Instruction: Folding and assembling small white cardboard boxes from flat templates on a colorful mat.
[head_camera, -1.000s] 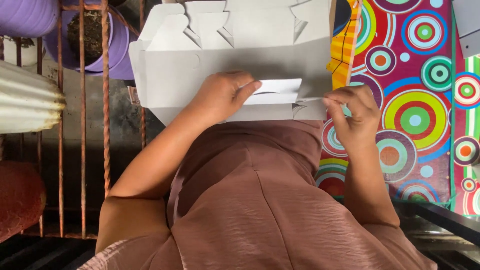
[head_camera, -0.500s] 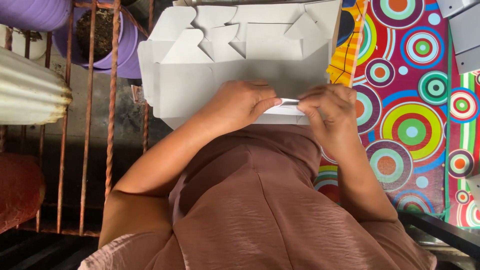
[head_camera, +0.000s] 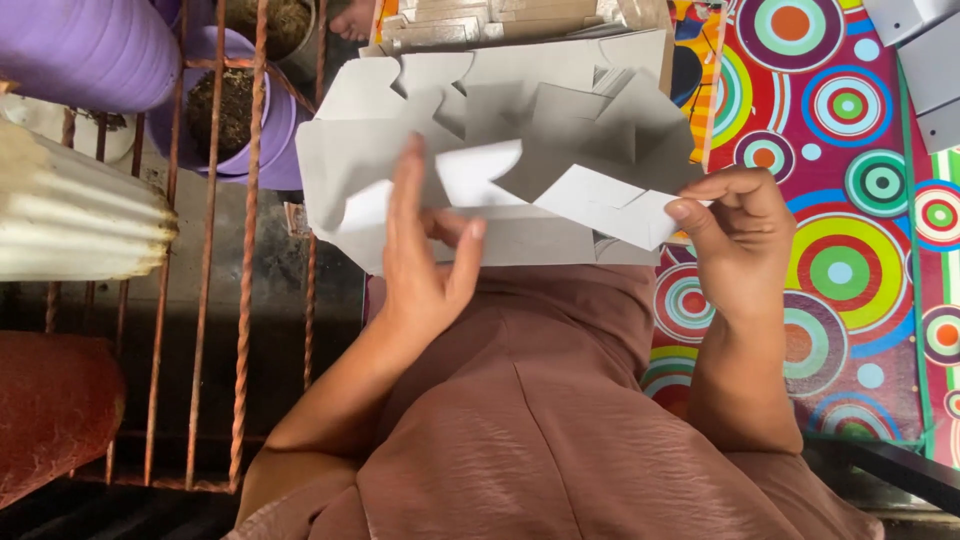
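Observation:
A grey cardboard box blank (head_camera: 540, 120) with several cut flaps is held above my lap, partly folded up so its white inner faces show. My left hand (head_camera: 420, 250) stands edge-on against the blank's left part, fingers spread and pressing the board. My right hand (head_camera: 735, 235) pinches the white flap at the blank's right end between thumb and fingers. My brown-pink garment (head_camera: 540, 420) fills the lower middle of the view.
A rusty metal railing (head_camera: 205, 300) runs down the left side, with purple flower pots (head_camera: 90, 50) of soil behind it. A mat with bright circles (head_camera: 850, 200) lies on the right. More grey cardboard pieces (head_camera: 925, 60) sit at the top right, and a stack at the top (head_camera: 480, 20).
The blank has opened up from flat, with white inner flaps now showing. My left hand turned edge-on with fingers spread. My right hand moved right, pulling the end flap outward.

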